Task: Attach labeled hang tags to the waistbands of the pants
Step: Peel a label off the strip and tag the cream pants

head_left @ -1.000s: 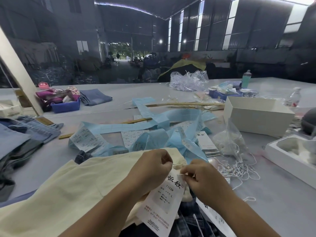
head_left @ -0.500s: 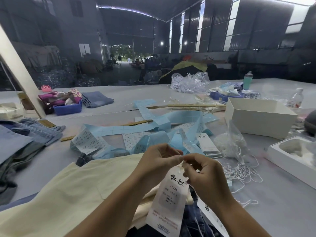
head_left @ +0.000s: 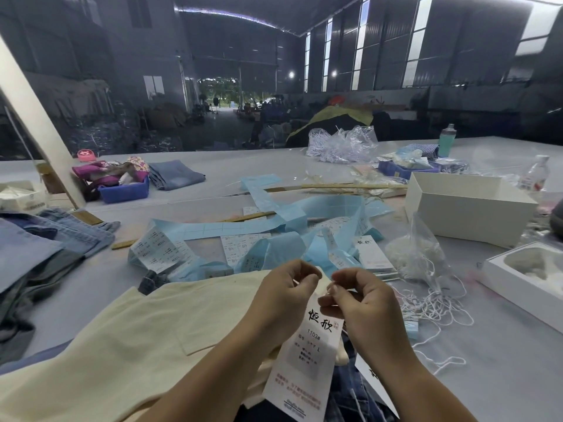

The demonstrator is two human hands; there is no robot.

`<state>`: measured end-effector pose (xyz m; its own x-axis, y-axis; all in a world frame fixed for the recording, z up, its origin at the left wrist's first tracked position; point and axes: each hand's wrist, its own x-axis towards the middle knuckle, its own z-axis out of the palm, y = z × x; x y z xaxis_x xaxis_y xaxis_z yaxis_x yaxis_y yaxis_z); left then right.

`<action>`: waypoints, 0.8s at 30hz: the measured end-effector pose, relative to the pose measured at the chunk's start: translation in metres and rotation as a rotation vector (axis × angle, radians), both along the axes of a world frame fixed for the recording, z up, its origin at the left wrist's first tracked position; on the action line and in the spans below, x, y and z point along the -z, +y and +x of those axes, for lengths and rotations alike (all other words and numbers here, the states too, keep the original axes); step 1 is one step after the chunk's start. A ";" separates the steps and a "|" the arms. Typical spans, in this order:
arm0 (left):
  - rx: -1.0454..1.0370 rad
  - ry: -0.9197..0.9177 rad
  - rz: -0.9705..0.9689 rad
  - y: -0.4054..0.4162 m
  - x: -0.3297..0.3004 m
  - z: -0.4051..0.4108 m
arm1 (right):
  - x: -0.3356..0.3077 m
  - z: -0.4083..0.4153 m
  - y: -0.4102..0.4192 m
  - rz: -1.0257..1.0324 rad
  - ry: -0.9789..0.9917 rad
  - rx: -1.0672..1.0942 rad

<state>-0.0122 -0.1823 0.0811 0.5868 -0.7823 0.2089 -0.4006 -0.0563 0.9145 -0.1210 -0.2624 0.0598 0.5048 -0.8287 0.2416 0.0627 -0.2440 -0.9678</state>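
Lower centre of frame: left hand (head_left: 285, 295) and right hand (head_left: 358, 300) pinch top of hang tag (head_left: 307, 357) over cream pants (head_left: 128, 339) (string too thin to see); fastening seems unfinished, loose tags (head_left: 373, 257) wait.

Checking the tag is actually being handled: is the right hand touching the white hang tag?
Touching. The head view shows the right hand with its fingertips pinching the top edge of the hang tag.

Two hands: left hand (head_left: 285, 295), right hand (head_left: 361, 300). One hang tag (head_left: 304, 360) held. Two white boxes (head_left: 469, 208) (head_left: 524, 281). Two bottles (head_left: 446, 141) (head_left: 533, 175). One blue bin (head_left: 125, 191).
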 end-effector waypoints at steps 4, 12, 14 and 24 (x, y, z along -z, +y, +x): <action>-0.002 -0.011 0.019 -0.001 0.001 -0.003 | -0.003 -0.001 0.001 0.029 0.004 -0.054; 0.027 0.013 -0.088 0.001 -0.007 -0.002 | -0.002 -0.003 -0.005 0.337 -0.147 -0.130; 0.024 0.008 -0.079 0.002 -0.005 -0.004 | -0.001 -0.003 -0.007 0.433 -0.201 -0.155; 0.003 -0.062 -0.025 0.003 0.004 -0.006 | 0.002 -0.002 -0.008 0.590 -0.268 -0.175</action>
